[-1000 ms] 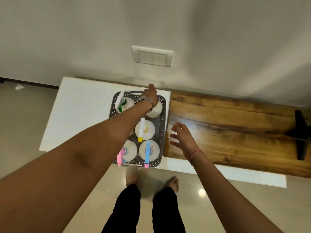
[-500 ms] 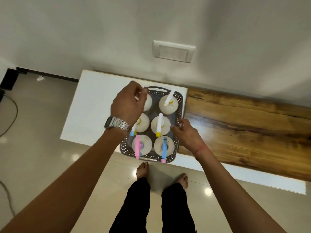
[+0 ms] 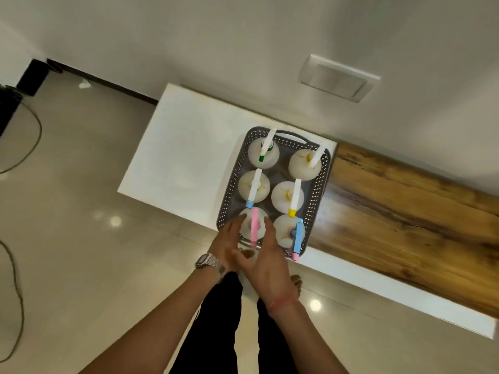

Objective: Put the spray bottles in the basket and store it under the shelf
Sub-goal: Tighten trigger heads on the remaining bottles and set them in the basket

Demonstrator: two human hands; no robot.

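on the far left a dark cable (image 3: 24,147) trails over the tiled floor (image 3: 81,211), well apart from the work. moving right, the white shelf top (image 3: 183,163) carries the grey basket (image 3: 314,201) at its right end, just beside the wooden top (image 3: 405,211). all six spray bottles (image 3: 253,187) stand upright inside it in two columns, so the loading part looks finished. half a second ago the left hand (image 3: 224,245) was up over the far-left bottle and the right hand (image 3: 266,259) rested at the basket's right rim; both have now come back to the near end, side by side, flanking the pink-trigger bottle (image 3: 253,225). the left hand's fingers are spread and loose, holding nothing, its tips by the basket's near left corner. the right hand is likewise spread with nothing in it, fingertips close to the near rim; contact is too blurred to call. this shift reads as a change from arranging bottles to reaching for the basket's near edge, ready to pull it off and lower it under the shelf. with tall bottles packed loosely, a tilted lift could topple them.
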